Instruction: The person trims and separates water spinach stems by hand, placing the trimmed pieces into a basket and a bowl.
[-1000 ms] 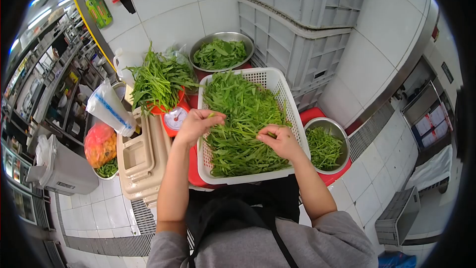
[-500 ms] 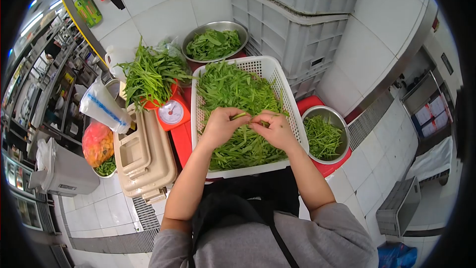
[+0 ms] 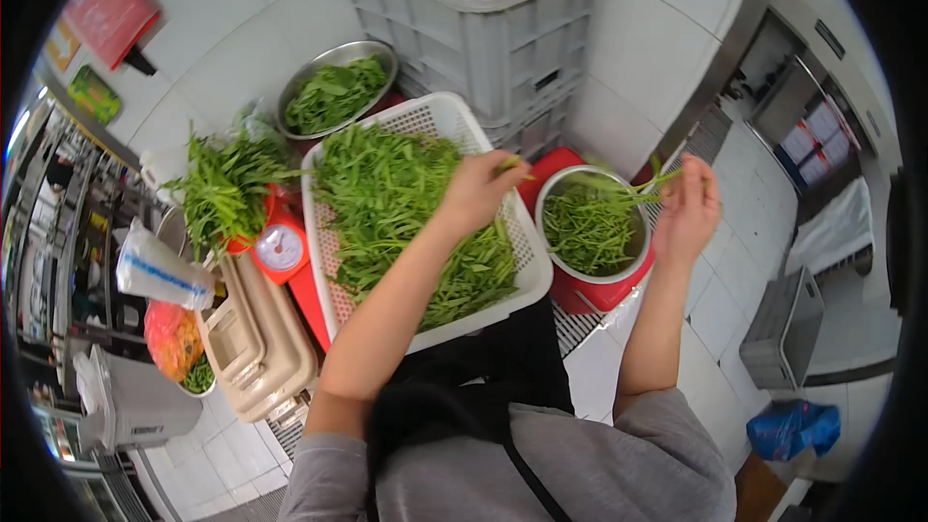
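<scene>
Head view: left hand (image 3: 488, 191) curled round stem bit (image 3: 510, 164), perforated basket (image 3: 532, 275) below; right hand (image 3: 690, 195) pinching thin sprig (image 3: 661, 178), round metal bowl (image 3: 601, 279) beside.

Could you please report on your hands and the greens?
Left hand over basket edge, apparently pinching a stem piece. Right hand holding a green stem beside the bowl. Greens heaped in basket; nothing seen blocking the bowl.

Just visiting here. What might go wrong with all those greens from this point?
The green stem in the right hand might drop outside the right-hand metal bowl, since that hand appears to be out past its rim. The bunch of greens spreads over the edges of the red scale, so a bump could perhaps spill some.
</scene>
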Action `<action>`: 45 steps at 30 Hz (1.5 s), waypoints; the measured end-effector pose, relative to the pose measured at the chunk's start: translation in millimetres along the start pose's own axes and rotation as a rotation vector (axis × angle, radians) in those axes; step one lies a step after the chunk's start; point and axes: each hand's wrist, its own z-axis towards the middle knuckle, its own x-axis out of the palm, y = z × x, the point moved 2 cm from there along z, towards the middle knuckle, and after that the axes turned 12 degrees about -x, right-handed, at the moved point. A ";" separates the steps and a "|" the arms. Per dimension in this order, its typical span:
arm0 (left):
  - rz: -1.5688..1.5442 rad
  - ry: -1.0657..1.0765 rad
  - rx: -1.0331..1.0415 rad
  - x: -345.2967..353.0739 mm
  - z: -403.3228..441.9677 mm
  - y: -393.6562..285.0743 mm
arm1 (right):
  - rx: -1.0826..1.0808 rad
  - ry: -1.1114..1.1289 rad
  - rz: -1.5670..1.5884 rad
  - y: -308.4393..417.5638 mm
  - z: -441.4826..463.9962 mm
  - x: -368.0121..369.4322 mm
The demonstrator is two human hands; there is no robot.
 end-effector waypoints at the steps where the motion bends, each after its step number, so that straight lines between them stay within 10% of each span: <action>1: -0.003 0.066 0.024 28.8 17.0 -7.5 | -0.063 -0.035 -0.041 9.1 10.6 -16.1; 6: 0.277 -0.085 0.443 126.4 58.4 -23.5 | -0.207 -0.133 -0.237 43.0 21.5 -75.9; 11: -0.057 0.152 0.079 93.7 66.3 -44.0 | -0.238 -0.185 -0.339 49.7 13.3 -90.7; 13: 0.046 0.034 0.206 42.0 50.3 -31.7 | -0.210 -0.220 -0.345 40.4 10.9 -87.1; 17: 0.593 -0.082 -0.200 -55.3 6.1 57.8 | 0.073 -0.154 -0.120 -6.4 -9.4 -72.3; 24: 0.974 -0.305 0.179 -58.2 -71.8 138.8 | 0.310 0.331 -0.157 -34.7 -73.1 46.5; 29: 0.480 -0.475 0.025 -79.8 -92.2 85.6 | 0.347 0.781 -0.304 -33.5 -110.5 86.5; 45: -0.210 -0.353 -0.008 -92.9 -124.1 47.2 | 0.406 0.895 -0.130 -38.9 -129.2 181.4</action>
